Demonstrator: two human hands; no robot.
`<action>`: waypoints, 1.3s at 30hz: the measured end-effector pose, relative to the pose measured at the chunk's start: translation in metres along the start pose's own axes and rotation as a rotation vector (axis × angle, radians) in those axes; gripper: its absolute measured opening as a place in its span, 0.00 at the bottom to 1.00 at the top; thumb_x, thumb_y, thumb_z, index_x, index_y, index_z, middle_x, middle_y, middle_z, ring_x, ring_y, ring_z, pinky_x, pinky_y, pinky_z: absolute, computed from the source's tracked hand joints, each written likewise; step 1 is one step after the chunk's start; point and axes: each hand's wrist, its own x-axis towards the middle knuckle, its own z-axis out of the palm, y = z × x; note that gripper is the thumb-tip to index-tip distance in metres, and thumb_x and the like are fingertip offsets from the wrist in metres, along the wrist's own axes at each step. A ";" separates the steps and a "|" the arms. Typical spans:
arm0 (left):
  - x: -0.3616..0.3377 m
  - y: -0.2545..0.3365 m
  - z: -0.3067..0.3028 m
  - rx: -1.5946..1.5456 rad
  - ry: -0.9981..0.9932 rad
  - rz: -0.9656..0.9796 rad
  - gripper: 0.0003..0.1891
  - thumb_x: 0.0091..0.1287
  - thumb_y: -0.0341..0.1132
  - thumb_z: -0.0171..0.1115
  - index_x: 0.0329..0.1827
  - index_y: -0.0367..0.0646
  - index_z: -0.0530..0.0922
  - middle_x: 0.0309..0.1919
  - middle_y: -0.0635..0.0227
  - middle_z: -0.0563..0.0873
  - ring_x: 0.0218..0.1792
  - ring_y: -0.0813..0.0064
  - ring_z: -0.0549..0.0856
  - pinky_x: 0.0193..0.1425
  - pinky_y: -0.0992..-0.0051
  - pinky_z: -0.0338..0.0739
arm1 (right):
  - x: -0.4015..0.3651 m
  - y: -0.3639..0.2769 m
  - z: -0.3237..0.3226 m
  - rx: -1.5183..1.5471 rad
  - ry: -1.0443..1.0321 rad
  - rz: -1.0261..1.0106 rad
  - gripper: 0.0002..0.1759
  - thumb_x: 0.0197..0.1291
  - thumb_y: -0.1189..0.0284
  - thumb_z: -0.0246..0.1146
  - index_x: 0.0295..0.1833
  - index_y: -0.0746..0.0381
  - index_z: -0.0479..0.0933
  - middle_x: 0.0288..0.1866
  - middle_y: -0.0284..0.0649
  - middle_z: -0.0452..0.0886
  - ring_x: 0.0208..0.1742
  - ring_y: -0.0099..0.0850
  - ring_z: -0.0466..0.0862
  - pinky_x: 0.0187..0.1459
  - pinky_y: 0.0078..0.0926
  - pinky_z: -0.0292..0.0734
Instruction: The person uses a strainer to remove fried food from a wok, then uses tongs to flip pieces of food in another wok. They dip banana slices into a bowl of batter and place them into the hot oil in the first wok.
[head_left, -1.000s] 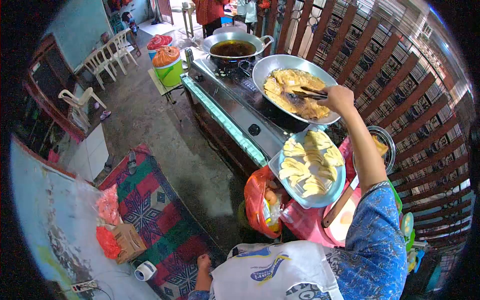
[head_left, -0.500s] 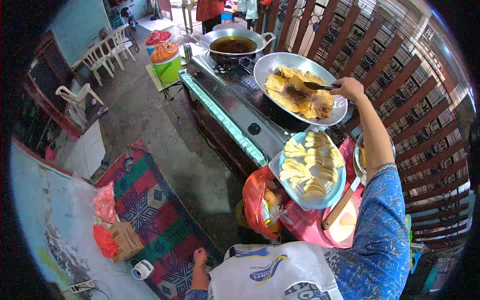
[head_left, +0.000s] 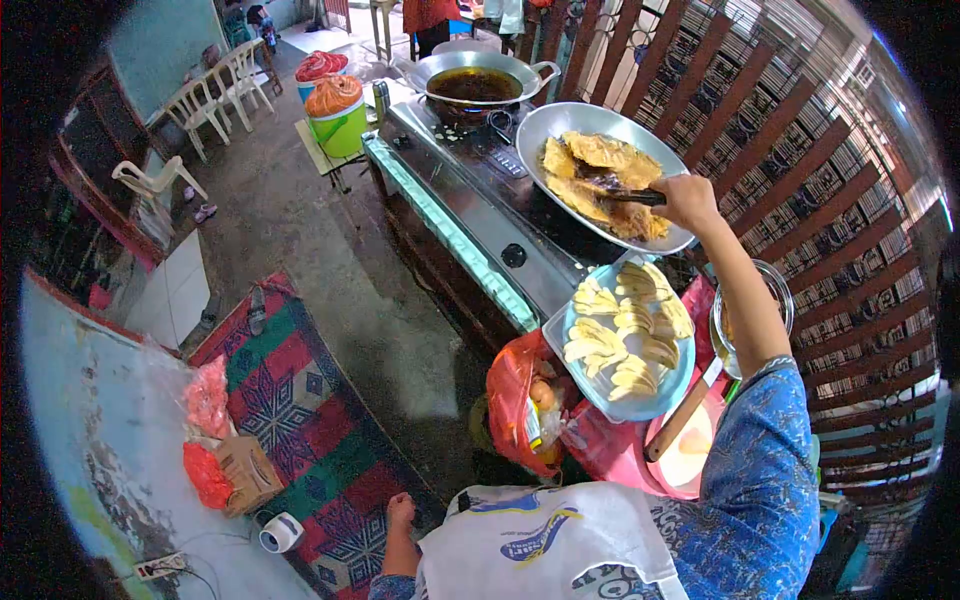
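Observation:
My right hand (head_left: 688, 203) is closed round the handle of dark tongs (head_left: 635, 196) over a wide metal wok (head_left: 540, 122). The tips of the tongs are among golden fried pieces (head_left: 610, 152) in dark oil. Low in the view, my left hand (head_left: 400, 508) hangs beside my apron, away from the stove; its fingers look curled in, with nothing visible in them. Nearer to me than the wok, sliced pale pieces (head_left: 632, 320) lie fanned out on a light blue tray (head_left: 683, 375).
A second wok of oil (head_left: 475, 86) stands at the stove's far end. An orange-red bag (head_left: 512, 400), a pink basin (head_left: 690, 450) with pale batter and a long wooden-handled utensil (head_left: 685, 412) are close to me. A slatted fence (head_left: 780, 130) borders the right side.
My right hand and the tongs have moved slightly down and toward me in the wok. The fried pieces have shifted, showing more dark oil between them.

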 end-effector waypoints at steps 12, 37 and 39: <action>0.042 -0.036 -0.014 -0.261 -0.280 -0.048 0.12 0.56 0.34 0.53 0.41 0.39 0.74 0.25 0.66 0.79 0.24 0.75 0.77 0.28 0.76 0.72 | 0.058 -0.004 0.050 -0.008 0.081 0.149 0.25 0.38 0.54 0.64 0.46 0.48 0.74 0.33 0.41 0.78 0.37 0.37 0.78 0.37 0.34 0.73; -0.020 0.013 0.012 -0.070 0.043 0.109 0.10 0.56 0.35 0.55 0.40 0.42 0.74 0.22 0.70 0.76 0.20 0.79 0.74 0.21 0.78 0.68 | -0.016 0.021 -0.039 0.050 0.120 0.102 0.17 0.39 0.57 0.63 0.38 0.49 0.78 0.26 0.38 0.79 0.29 0.36 0.79 0.30 0.34 0.73; -0.013 0.005 0.011 -0.068 0.028 0.114 0.10 0.56 0.36 0.55 0.39 0.42 0.74 0.23 0.69 0.77 0.20 0.78 0.74 0.22 0.77 0.69 | -0.009 0.007 -0.030 -0.073 0.075 0.043 0.13 0.38 0.57 0.63 0.31 0.50 0.77 0.24 0.38 0.78 0.27 0.36 0.79 0.28 0.33 0.73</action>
